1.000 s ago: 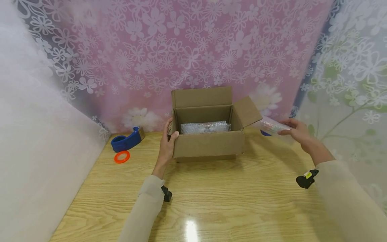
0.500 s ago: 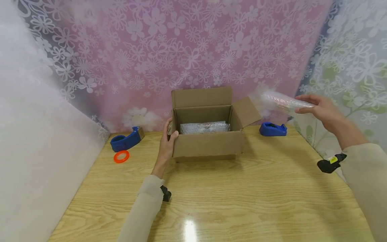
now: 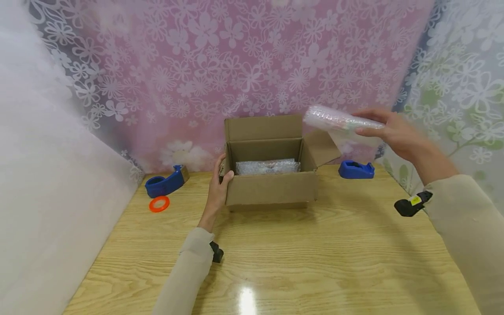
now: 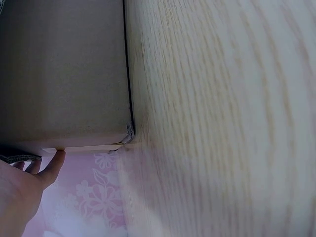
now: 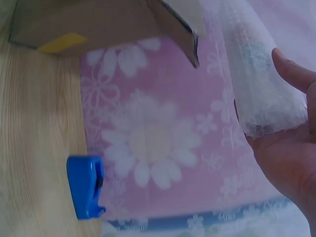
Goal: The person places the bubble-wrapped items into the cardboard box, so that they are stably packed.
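An upright cardboard box [image 3: 271,189] with raised flaps stands at the back of the table. My left hand [image 3: 215,192] grips its left side, thumb on the front flap and fingers round the left flap; in the left wrist view the fingers [image 4: 52,170] touch the box's edge. Inside lies a bubble-wrapped packet [image 3: 267,166]. A second bubble-wrapped bundle [image 3: 330,118], roughly a roll in shape, is in the air above the right flap [image 3: 320,146]. My right hand [image 3: 401,133] holds its right end between thumb and fingers. The wrap hides what is inside.
A blue tape dispenser [image 3: 356,169] stands right of the box. On the left are a blue tape gun [image 3: 165,183] and an orange ring [image 3: 159,204]. A flowered curtain [image 3: 252,57] hangs behind the wooden table [image 3: 275,253].
My right hand has lifted the bubble-wrapped bundle off the right side, uncovering the tape dispenser, then brought it left towards the box. The left hand has kept its grip in place.
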{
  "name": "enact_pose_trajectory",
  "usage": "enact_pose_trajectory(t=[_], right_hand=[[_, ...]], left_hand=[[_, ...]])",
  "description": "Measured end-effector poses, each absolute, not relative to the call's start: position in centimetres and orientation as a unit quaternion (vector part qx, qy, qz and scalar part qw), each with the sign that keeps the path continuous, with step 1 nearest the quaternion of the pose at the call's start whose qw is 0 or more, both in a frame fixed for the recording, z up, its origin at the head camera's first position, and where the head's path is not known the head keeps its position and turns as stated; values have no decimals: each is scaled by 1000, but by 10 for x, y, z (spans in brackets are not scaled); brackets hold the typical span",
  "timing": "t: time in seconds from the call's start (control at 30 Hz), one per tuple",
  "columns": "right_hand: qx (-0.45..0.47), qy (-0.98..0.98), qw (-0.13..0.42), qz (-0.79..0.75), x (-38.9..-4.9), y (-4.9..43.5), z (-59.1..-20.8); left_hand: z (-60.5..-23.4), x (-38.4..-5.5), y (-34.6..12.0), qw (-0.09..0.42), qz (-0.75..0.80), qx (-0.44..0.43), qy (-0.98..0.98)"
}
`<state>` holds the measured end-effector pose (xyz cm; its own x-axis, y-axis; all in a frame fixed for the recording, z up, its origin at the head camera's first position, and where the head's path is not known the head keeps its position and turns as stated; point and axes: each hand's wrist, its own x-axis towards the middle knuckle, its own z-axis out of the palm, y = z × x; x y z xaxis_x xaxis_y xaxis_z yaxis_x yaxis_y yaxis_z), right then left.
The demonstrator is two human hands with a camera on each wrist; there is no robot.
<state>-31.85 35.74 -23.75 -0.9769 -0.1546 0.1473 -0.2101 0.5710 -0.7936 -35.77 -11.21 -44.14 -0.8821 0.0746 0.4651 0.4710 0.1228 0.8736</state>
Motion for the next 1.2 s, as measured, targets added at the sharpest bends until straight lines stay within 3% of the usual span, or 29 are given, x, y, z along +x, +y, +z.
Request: enact_pose_trajectory(t=[0.27, 0.5, 0.8, 1.2], right_hand=[[157, -881, 15, 447, -325, 305, -248], [169, -868, -44, 465, -328, 268, -260], [240, -862, -45, 445, -335, 231, -278], [242, -874, -68, 416, -341, 205, -299]], left_hand=[[-443, -357, -113, 149, -640, -189, -730], [-443, -356, -113, 142, -644, -188, -728], [-443, -354, -113, 145, -644, -190, -727], [-443, -353, -115, 149, -641, -185, -730]])
